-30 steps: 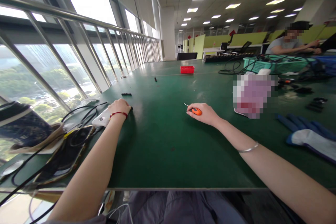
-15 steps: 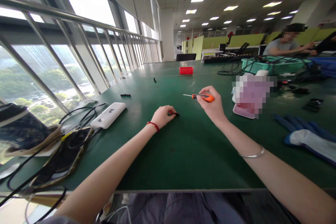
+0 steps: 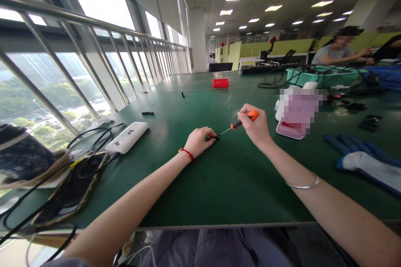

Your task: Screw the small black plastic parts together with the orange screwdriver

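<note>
I have one small black piece (image 3: pixel 217 137) near the middle of the desk (image 3: pixel 188 192), pinched between thumb and fingers of my left hand (image 3: pixel 200 142). My right hand (image 3: pixel 255 123) is closed around one screwdriver (image 3: pixel 236 124) with an orange and black handle, its shaft slanting down leftward to the piece; whether the tip touches it or stops just beside it, I can't tell. One red bracelet (image 3: pixel 188 154) circles my left wrist, one silver bangle (image 3: pixel 305 184) my right forearm. I count two more black bits lying loose: one to the left (image 3: pixel 148 113), one farther off (image 3: pixel 183 94). Left of the left hand sits one white block (image 3: pixel 127 137) with a dark mark on top, near black cables. One red box (image 3: pixel 221 83) stands at the far middle. On the right I make out one pink item (image 3: pixel 290 129), partly pixelated, one blue-and-white glove (image 3: pixel 372 167) nearer me, and one green basket (image 3: pixel 300 77) farther off, with cables across it. Beyond the basket, one person in grey (image 3: pixel 335 55) sits at far right.
</note>
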{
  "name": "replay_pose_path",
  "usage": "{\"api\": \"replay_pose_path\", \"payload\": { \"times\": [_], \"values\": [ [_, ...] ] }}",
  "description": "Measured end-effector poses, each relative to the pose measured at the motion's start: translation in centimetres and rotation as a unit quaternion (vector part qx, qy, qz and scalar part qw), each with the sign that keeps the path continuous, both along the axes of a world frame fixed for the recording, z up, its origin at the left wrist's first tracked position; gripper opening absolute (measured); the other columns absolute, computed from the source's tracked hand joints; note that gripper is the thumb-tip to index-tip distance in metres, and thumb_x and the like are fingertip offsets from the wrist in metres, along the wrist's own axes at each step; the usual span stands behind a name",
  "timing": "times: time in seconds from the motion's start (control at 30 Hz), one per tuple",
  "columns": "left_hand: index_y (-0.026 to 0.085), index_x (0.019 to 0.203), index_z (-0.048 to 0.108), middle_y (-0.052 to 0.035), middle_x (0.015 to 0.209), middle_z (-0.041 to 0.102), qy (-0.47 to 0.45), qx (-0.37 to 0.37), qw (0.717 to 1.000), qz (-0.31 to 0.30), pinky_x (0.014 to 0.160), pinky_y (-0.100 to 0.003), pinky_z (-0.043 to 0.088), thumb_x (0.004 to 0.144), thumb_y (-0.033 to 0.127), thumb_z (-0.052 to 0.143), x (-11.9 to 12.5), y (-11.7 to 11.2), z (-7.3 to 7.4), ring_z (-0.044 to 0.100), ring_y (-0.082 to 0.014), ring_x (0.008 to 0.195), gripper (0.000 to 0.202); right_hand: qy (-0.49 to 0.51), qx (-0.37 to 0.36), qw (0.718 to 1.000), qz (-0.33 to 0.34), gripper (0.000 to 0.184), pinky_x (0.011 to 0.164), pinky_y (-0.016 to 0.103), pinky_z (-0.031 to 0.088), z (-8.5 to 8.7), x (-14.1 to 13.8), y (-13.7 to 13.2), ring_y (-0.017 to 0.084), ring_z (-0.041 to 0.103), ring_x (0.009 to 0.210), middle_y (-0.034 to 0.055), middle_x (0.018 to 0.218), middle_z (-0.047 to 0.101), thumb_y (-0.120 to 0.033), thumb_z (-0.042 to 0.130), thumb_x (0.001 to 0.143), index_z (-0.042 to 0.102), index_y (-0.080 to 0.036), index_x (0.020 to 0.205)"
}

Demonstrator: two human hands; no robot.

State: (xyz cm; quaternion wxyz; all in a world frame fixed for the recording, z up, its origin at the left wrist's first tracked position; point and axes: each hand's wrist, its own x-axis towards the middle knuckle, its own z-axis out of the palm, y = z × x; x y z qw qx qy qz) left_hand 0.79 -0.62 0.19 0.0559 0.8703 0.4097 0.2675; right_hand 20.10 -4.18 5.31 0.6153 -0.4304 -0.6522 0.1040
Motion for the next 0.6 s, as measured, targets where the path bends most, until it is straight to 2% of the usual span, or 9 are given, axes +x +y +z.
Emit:
{"api": "replay_pose_path", "payload": {
  "times": [0.33, 0.6],
  "values": [
    [0.023, 0.086, 0.067, 0.0019, 0.090, 0.067, 0.012, 0.001, 1.000, -0.004, 0.075, -0.024, 0.047, 0.077, 0.023, 0.056, -0.06, -0.28, 0.24, 0.062, -0.0138, 0.081, 0.014, -0.030, -0.018, 0.999, 0.011, 0.022, 0.053, 0.025, 0.036, -0.33, -0.07, 0.03, 0.012, 0.043, 0.053, -0.0020, 0.052, 0.044, -0.025, 0.049, 0.072, 0.039, -0.021, 0.052],
    [0.022, 0.086, 0.066, 0.0015, 0.090, 0.066, -0.003, 0.001, 1.000, -0.004, 0.073, -0.022, 0.048, 0.076, 0.022, 0.055, -0.03, -0.35, 0.29, 0.063, -0.0126, 0.079, 0.014, -0.021, -0.002, 1.000, 0.010, 0.023, 0.054, 0.026, 0.035, -0.20, 0.07, 0.02, 0.012, 0.041, 0.053, -0.0023, 0.052, 0.042, -0.023, 0.049, 0.072, 0.038, -0.021, 0.051]
  ]
}}
